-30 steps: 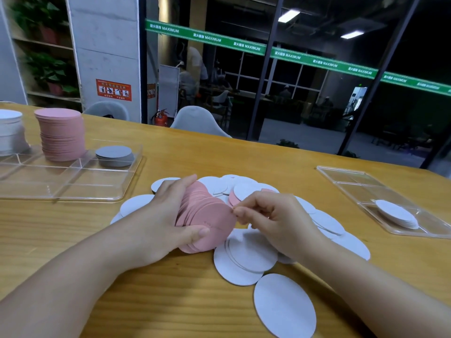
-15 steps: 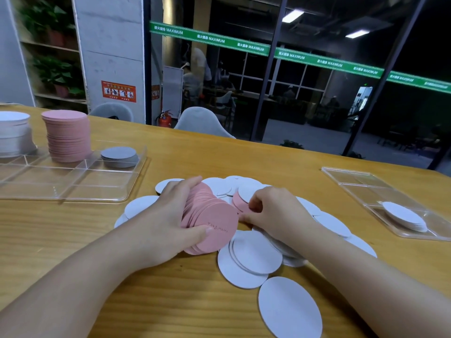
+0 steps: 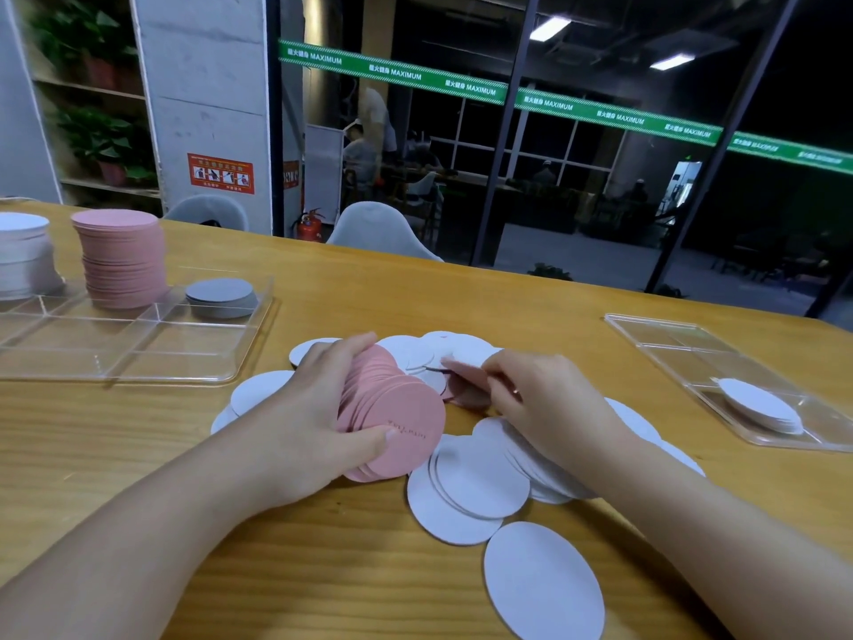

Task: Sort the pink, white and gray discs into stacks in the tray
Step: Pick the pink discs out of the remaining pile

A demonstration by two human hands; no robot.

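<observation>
My left hand grips a thick bundle of pink discs on edge above the table. To its right, my right hand pinches a single pink disc lifted off the loose pile of white discs. The clear divided tray at the left holds a tall pink stack, a white stack at the frame's edge and a low gray stack.
A second clear tray at the right holds a few white discs. One white disc lies alone near the front edge. Behind the wooden table stand chairs and a glass wall.
My right hand reached into the pile beyond the bundle and lifted a pink disc from it. My left hand kept its hold on the pink bundle.
</observation>
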